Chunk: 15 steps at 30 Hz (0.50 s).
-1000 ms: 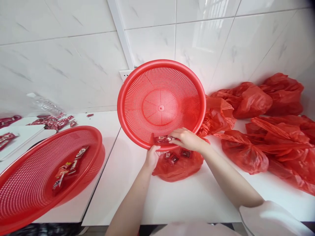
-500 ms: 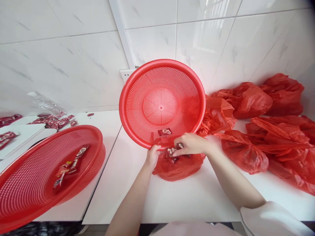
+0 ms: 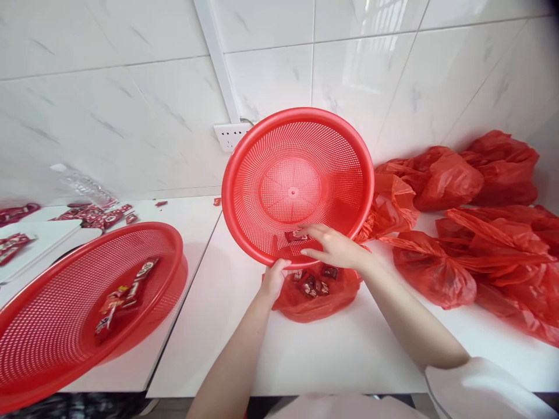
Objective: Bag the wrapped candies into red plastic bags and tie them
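A red perforated plastic basket (image 3: 290,174) is tipped toward me, its lower rim over an open red plastic bag (image 3: 301,308). My left hand (image 3: 276,280) grips that rim from below, thumb on top. Inside the basket, near the low side, lies a small dark red packet (image 3: 294,235). My right hand (image 3: 328,245) reaches in over the rim with fingers apart, the fingertips at the packet; whether they touch it I cannot tell. Several dark red snack packets (image 3: 315,286) show in the mouth of the bag.
Another red basket (image 3: 170,238) with a few packets stands on the left. Several filled red bags (image 3: 432,270) crowd the right. At the back left are loose red packets (image 3: 100,216) and a clear bottle (image 3: 82,183). A wall socket (image 3: 229,137) sits behind.
The tilted basket has shifted slightly right. My right hand has left the packets at the bag's mouth, let go of them and moved up into the basket. My left hand still holds the rim.
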{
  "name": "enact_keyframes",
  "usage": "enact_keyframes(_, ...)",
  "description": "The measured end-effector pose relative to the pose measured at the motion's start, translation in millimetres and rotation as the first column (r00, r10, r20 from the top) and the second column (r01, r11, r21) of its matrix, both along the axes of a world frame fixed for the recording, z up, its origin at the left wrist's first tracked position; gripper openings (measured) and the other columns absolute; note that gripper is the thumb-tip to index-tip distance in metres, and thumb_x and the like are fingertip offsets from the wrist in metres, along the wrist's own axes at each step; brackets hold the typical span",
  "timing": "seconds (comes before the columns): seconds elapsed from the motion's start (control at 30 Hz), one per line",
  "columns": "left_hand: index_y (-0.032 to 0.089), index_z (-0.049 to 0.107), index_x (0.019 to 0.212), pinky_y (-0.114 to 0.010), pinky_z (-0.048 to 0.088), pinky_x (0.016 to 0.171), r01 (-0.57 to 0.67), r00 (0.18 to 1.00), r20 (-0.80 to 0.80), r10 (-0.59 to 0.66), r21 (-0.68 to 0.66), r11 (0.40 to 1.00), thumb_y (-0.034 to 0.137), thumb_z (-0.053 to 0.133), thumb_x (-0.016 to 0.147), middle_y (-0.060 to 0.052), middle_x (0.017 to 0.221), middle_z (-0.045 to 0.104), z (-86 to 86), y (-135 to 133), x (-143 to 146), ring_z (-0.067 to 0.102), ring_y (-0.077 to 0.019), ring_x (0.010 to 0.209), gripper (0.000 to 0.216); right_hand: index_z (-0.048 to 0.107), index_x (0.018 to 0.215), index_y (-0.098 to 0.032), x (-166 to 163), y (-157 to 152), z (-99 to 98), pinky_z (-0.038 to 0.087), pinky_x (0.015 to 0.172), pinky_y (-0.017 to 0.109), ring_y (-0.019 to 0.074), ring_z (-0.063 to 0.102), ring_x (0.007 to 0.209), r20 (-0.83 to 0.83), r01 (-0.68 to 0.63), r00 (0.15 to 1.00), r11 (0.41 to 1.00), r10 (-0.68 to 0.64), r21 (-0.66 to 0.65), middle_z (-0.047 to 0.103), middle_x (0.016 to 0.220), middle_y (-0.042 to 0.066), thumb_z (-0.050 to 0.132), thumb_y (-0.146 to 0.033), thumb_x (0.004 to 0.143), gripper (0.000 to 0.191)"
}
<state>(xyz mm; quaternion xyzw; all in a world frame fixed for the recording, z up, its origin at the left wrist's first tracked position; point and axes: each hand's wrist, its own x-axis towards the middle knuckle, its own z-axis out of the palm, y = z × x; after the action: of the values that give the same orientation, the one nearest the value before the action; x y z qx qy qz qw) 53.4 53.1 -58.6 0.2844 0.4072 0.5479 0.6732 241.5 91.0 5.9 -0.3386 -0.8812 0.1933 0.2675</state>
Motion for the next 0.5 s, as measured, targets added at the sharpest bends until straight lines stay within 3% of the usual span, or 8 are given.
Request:
enact_keyframes(0.1,0.016,0.067,0.091,-0.043,0.052,0.085,-0.003,1.0,0.008,0.003,0.036,0.999,0.018,0.063,0.06,-0.005,0.089,0.073,0.5,-2.6,4.1,0.066,-0.0291,0.098,0.031,0.047,0.136,-0.019,-5.1,8.6,-19.1,0.039,0.105,0.044,0.024,0.047,0.128,0.027,0.021,0.999,1.0,-0.02,-0.015,0.048,0.142,0.014,0.048,-0.025,0.093,0.043)
enact_keyframes(0.2,0.017,0.067,0.09,-0.043,0.052,0.085,-0.012,1.0,0.005,0.011,0.042,0.999,0.018,0.063,0.061,-0.004,0.09,0.073,-1.1,-2.4,5.0,0.065,-0.0292,0.101,0.03,0.056,0.126,-0.017,-9.4,13.2,-27.0,0.044,0.098,0.04,0.0218,0.059,0.113,0.028,0.019,0.999,0.998,-0.017,-0.054,0.062,0.124,0.012,0.046,-0.018,0.092,0.036)
enact_keyframes(0.37,0.014,0.066,0.083,-0.044,0.053,0.085,-0.036,0.999,0.02,0.036,-0.007,0.999,0.02,0.061,0.061,-0.007,0.086,0.072,-1.3,3.8,-2.2,0.066,-0.0296,0.097,0.024,0.063,0.11,-0.017,-1.7,7.3,-5.3,0.05,0.08,0.029,0.0153,0.066,0.085,-0.089,-0.074,0.994,0.974,0.056,-0.214,0.071,0.099,0.005,0.046,-0.023,0.093,0.025)
enact_keyframes(0.5,0.012,0.065,0.076,-0.045,0.053,0.085,-0.044,0.994,0.098,0.046,-0.027,0.999,0.025,0.057,0.063,-0.009,0.082,0.071,1.9,9.8,-11.0,0.067,-0.0292,0.094,0.019,0.066,0.102,-0.018,11.1,-2.4,17.1,0.049,0.071,0.025,0.0135,0.065,0.074,-0.056,-0.157,0.988,0.936,0.147,-0.315,0.072,0.088,0.002,0.051,-0.025,0.09,0.021)
